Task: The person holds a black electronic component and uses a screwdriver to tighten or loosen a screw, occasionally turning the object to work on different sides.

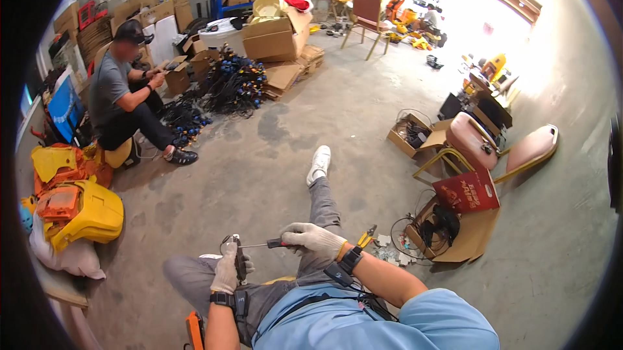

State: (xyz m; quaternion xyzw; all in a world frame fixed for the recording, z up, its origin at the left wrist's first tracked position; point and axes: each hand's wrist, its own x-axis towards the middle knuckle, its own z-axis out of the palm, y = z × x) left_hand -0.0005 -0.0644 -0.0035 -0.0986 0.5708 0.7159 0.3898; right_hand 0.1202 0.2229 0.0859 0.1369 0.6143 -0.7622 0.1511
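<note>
In my gloved left hand (225,272), above my left thigh, is a small dark device (241,264) with a pale upper end and a thin cable looping out beside it. My closed, gloved right hand (317,240) grips the dark handle of a screwdriver (275,243). Its metal shaft points left and reaches the upper end of the device; whether the tip sits in a screw is too small to tell. Just beyond my right wrist shows a pair of yellow-handled pliers (367,236).
Right of me, an open cardboard box (477,236) holds black cables, with small scraps (394,249) beside it. Chairs (470,139) stand behind it. A seated person (126,84) works at the left near a cable heap (233,81). Yellow plastic shells (94,214) lie closer.
</note>
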